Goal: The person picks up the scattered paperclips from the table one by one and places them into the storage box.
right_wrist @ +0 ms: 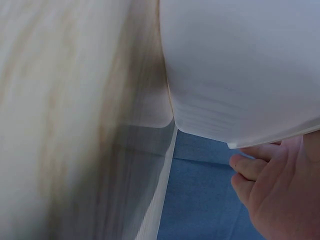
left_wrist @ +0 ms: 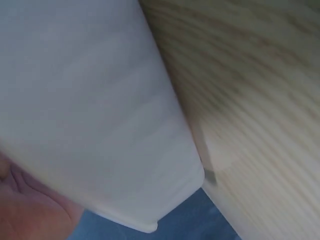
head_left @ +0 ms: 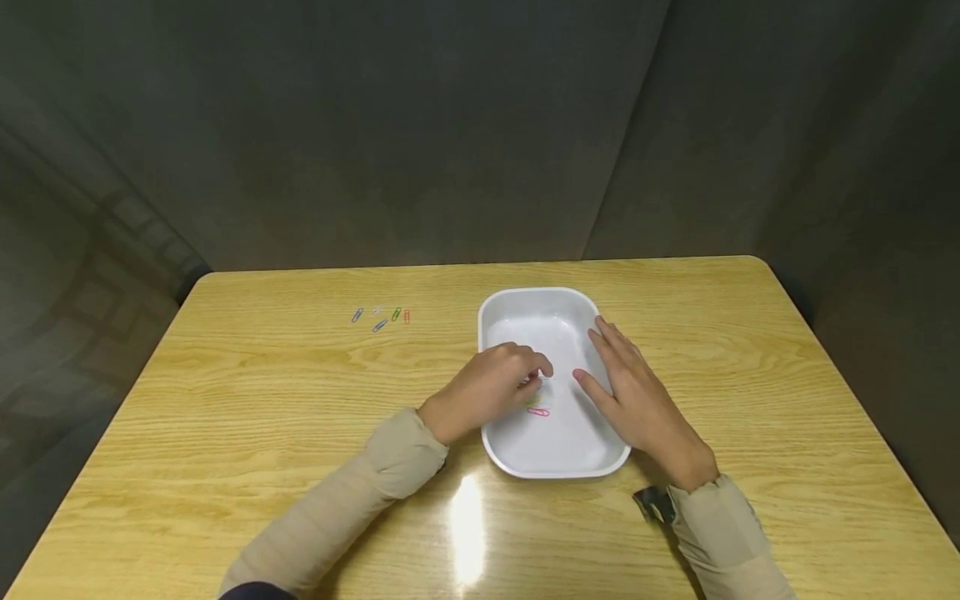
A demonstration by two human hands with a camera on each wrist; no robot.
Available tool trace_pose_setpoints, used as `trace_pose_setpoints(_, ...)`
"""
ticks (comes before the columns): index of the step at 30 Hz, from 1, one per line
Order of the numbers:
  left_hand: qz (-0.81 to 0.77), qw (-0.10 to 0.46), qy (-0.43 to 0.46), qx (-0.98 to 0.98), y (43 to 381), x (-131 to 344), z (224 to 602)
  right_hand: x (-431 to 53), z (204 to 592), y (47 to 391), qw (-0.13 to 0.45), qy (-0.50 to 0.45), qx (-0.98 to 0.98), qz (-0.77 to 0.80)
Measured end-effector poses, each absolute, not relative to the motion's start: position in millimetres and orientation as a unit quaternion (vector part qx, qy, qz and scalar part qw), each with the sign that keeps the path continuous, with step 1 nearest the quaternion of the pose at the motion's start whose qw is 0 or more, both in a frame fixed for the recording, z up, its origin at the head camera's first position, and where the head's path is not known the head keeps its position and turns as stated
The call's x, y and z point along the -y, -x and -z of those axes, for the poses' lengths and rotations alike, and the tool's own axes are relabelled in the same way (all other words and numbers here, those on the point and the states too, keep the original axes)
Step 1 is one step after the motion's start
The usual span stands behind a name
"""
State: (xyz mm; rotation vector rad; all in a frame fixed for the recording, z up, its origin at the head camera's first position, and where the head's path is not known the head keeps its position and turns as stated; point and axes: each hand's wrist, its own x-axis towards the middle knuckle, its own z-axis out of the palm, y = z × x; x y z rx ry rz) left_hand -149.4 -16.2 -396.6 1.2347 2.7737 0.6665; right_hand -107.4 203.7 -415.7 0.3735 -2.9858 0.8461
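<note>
Beige sleeves cover my forearms, both cut off at the bottom of the head view. Between my hands, on the wooden surface, sits a white tray, deep, smooth and round-cornered. Inside it, just below my left fingers, lies a pink paper clip, a slim looped wire. Something yellowish beside it is too blurred and covered to make out. My left hand reaches over the tray's left side with its fingers curled down; whether they pinch a clip, I cannot tell. My right hand lies along the right rim, fingers extended, thumb over the inside. Well to the left of the tray, near the far edge, are two blue clips, a green clip, a red clip and a whitish clip that is faint against the wood. In both wrist views the tray's outer wall blocks the inside; the left one shows just a sliver of my hand, and the right one cuts off part of mine.
</note>
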Motion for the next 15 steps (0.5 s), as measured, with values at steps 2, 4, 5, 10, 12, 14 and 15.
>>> trace_pose_setpoints(2,-0.210,0.016,-0.398,-0.893,150,14,399,-203,416,107,0.007,-0.119,0.955,-0.271)
trace_pose_setpoints(4,-0.206,0.019,-0.396,-0.895,150,12,400,-203,415,107,0.007,-0.118,0.955,-0.270)
trace_pose_setpoints(5,-0.203,0.019,-0.396,-0.895,150,11,401,-203,415,107,0.007,-0.118,0.955,-0.270)
trace_pose_setpoints(10,-0.184,0.013,-0.399,-0.898,149,7,404,-203,415,107,0.011,-0.122,0.956,-0.268)
trace_pose_setpoints(12,-0.172,0.010,-0.401,-0.900,149,5,405,-203,415,107,0.013,-0.123,0.956,-0.267)
trace_pose_setpoints(14,-0.162,0.009,-0.403,-0.901,149,4,407,-203,416,107,0.016,-0.125,0.955,-0.267)
trace_pose_setpoints(15,-0.156,0.009,-0.403,-0.901,149,4,407,-204,416,107,0.017,-0.126,0.955,-0.267)
